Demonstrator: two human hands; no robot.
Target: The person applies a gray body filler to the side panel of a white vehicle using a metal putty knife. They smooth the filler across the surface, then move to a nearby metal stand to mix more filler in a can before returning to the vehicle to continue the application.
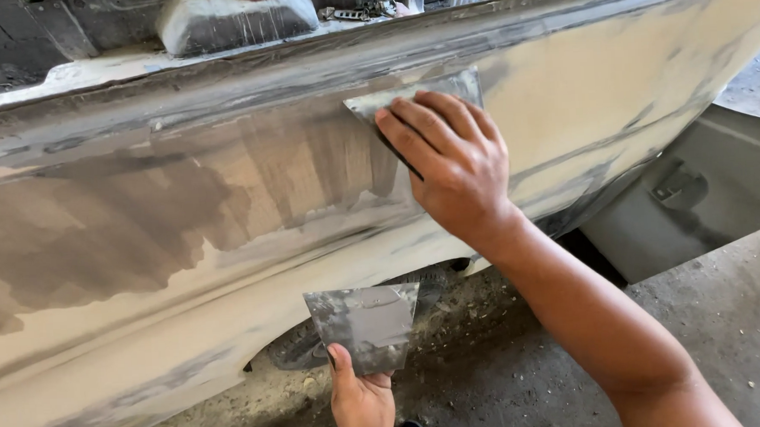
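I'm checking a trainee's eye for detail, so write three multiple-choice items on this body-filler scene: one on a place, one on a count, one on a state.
1. Where does the right hand press its spreader?
A. flat on the car body panel
B. on the ground
C. on the tyre

2. How many metal spreaders show?
A. one
B. two
C. four

3. How is the left hand holding the second spreader?
A. pressed on the panel
B. lying on the ground
C. held off the panel, below it, thumb on its lower edge

Answers: 1 A, the fingers lie spread over the blade against the filler-coated panel. 2 B, one spreader sits under each hand. 3 C, the blade stands in front of the wheel arch, apart from the panel.
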